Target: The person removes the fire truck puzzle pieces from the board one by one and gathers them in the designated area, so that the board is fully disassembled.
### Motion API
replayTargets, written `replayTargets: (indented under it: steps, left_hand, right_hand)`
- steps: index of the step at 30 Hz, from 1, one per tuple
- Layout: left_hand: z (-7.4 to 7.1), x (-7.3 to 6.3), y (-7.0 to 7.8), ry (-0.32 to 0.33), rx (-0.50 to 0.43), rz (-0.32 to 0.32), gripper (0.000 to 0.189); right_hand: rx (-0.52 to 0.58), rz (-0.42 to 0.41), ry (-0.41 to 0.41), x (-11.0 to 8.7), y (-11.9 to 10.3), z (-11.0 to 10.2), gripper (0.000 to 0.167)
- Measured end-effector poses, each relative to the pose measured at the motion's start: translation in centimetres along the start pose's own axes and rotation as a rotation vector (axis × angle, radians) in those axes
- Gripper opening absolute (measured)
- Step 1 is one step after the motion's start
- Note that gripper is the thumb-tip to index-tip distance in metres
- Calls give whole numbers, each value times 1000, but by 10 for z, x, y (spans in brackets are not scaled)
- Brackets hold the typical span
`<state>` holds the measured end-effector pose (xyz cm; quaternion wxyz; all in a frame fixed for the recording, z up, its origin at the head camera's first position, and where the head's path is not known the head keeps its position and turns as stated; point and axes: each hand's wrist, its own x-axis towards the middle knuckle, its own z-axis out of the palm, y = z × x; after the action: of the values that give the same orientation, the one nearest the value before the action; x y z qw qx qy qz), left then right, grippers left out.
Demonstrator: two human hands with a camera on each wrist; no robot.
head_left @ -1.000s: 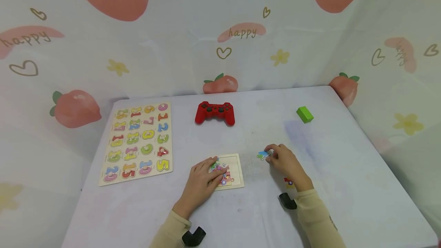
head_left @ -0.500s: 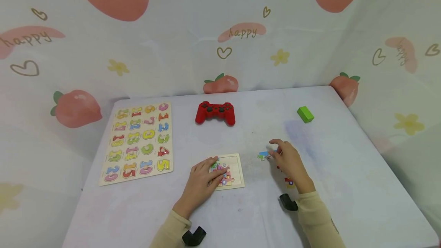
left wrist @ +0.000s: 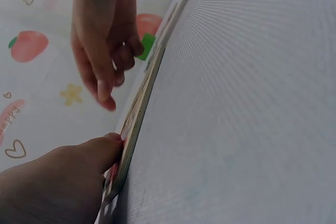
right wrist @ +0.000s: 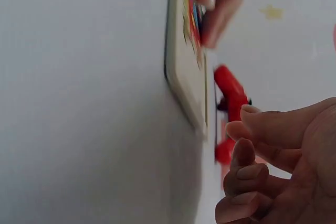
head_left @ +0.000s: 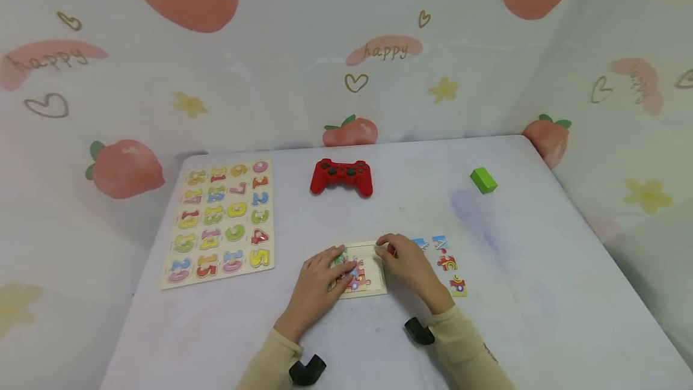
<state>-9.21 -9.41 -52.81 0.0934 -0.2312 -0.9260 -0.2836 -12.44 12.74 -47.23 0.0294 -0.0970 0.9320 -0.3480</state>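
Head view: the jigsaw tray [head_left: 376,275] is a shallow rectangle of pale wood with a raised rim, lying flat on the white counter [head_left: 373,354]. Interlocked, brightly printed pieces [head_left: 359,281] fill part of its left side; bare wood shows at right. The left hand [head_left: 313,290] rests on the tray's left portion, fingers extended and slightly spread. The right hand [head_left: 414,268] is at the right rim, thumb and index fingertips close together; whether they pinch anything cannot be told. Knob-edged loose pieces [head_left: 447,263] lie beyond it.
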Motion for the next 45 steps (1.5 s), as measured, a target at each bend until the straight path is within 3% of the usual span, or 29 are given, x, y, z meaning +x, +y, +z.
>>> replayTargets:
  steps: [5,13,19,25,35,45]
  left_hand:
    - [0,0,1,26,18,8,29]
    - [-1,-2,1,49,130,58,29]
    - [-7,-1,-1,52,68,103,27]
    - [-11,-2,-7,-8,54,78,28]
    - [-13,-3,-9,-15,40,57,27]
    - [-11,-3,-8,49,3,52,23]
  right_hand:
    - [-50,-56,-51,5,-15,17,14]
    - [-107,-75,-153,10,-29,28,15]
    - [-124,-91,-164,14,-33,28,13]
    - [-144,-79,-184,18,-34,31,10]
    - [-49,-62,-192,19,-34,36,5]
    - [33,-12,-180,22,-36,39,4]
